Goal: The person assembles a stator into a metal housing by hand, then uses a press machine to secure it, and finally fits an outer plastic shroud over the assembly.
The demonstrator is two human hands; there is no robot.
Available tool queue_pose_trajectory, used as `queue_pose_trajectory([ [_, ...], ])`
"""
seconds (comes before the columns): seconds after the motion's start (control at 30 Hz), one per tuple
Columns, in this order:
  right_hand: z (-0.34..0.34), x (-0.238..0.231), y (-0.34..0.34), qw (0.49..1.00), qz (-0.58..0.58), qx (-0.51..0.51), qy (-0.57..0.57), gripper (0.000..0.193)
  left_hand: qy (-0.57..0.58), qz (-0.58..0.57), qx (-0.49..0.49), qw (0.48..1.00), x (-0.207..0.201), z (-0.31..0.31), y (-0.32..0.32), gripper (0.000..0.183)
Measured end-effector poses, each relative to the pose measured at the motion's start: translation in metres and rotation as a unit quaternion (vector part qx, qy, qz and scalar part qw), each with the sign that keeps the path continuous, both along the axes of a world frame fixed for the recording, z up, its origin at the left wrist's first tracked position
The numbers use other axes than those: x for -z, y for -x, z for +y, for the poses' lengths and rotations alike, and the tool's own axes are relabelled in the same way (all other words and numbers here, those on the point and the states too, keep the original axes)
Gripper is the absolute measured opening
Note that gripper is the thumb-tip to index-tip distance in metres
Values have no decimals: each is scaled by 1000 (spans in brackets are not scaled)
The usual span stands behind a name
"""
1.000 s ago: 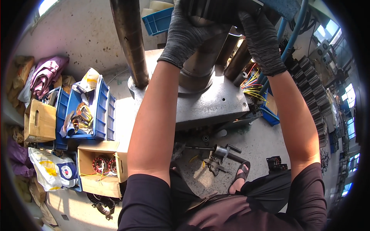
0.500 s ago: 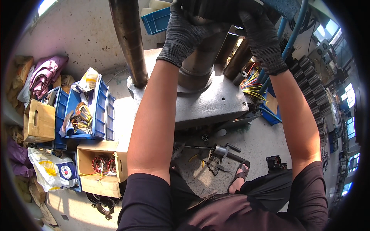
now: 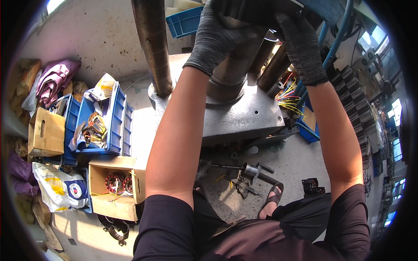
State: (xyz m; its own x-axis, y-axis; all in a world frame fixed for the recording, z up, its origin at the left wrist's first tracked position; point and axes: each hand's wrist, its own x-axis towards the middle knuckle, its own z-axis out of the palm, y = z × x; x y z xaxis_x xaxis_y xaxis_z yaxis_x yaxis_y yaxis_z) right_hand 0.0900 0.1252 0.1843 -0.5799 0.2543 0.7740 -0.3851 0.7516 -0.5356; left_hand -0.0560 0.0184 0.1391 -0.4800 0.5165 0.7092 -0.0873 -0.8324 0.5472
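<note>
Both my hands wear grey knitted gloves and are raised to a dark ridged metal part (image 3: 250, 12) at the top edge of the view. My left hand (image 3: 215, 43) grips its left side, with the thumb reaching under it. My right hand (image 3: 301, 50) is closed against the right side, its fingertips partly hidden. The part's upper portion lies outside the picture. Below it stands a thick metal column (image 3: 226, 80) on a heavy silver-grey base (image 3: 244, 119). A tall steel rod (image 3: 150, 48) rises to the left of my left hand.
Blue crates (image 3: 116, 117) of parts stand at left, beside a cardboard box (image 3: 114, 212) with red-ringed wound coils (image 3: 114, 182). Coloured wires (image 3: 289, 102) and a blue hose (image 3: 338, 37) are at right. A metal tool with a cylinder (image 3: 251, 169) lies on the floor near my foot.
The whole view has shifted slightly, so the surroundings sit a little farther right and lower. Both hands keep their hold on the dark ridged metal part.
</note>
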Motion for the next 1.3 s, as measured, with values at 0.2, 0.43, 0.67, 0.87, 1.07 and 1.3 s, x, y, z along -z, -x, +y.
queue_pose_trajectory([
  [0.2,-17,-4,0,1000,1,-14,11,45,-18,36,-4,999,4,-1,8,79],
  [0.43,-11,-14,-8,999,-45,-28,-13,42,11,72,-85,994,11,2,4,77],
  [0.67,-1,-3,-3,994,-14,-96,49,38,6,17,2,1000,24,2,29,48],
  [0.87,2,-1,3,987,15,-158,13,34,-14,40,0,999,28,12,39,40],
  [1.07,2,-1,-2,994,6,-110,7,32,-34,-13,44,998,35,18,44,40],
  [1.3,4,6,8,991,0,-128,48,32,39,70,-142,987,52,18,73,59],
])
